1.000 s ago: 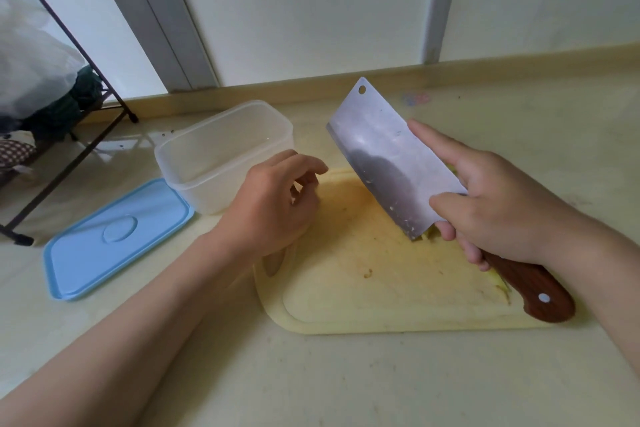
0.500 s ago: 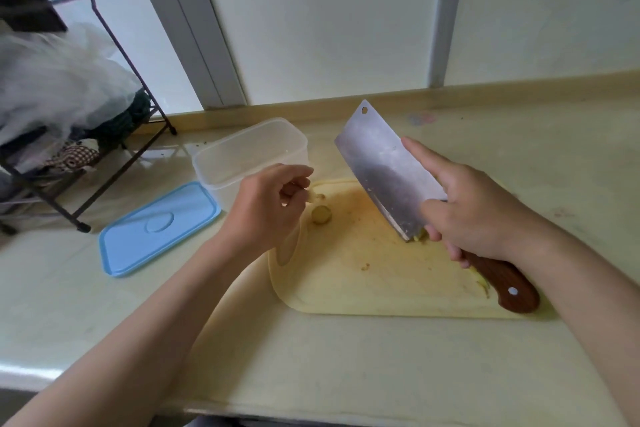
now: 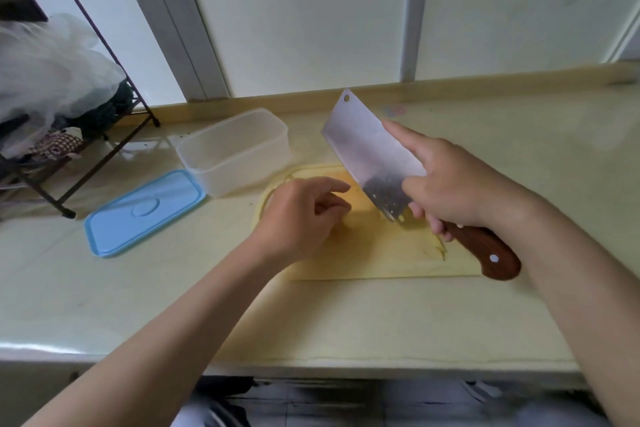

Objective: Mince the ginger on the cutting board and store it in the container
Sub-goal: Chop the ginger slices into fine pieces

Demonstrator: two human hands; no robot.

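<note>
Head view: the right hand (image 3: 460, 191) grips the cleaver (image 3: 367, 146) by its wooden handle. Its forefinger lies along the blade, which is tilted up over the cutting board (image 3: 381, 263). Over the board's left end the left hand (image 3: 298, 218) has curled fingers (whether they hold anything, I cannot tell). Pale ginger scraps (image 3: 439, 248) lie on the board near the handle. Just behind the board the container (image 3: 235, 149) stands open, with its blue lid (image 3: 143, 211) beside it.

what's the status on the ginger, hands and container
Right hand grips cleaver, blade tilted above cutting board. Left hand loosely curled over board, holding nothing visible. Few ginger slivers on board; container open, lid beside it. Nothing in the way.
</note>
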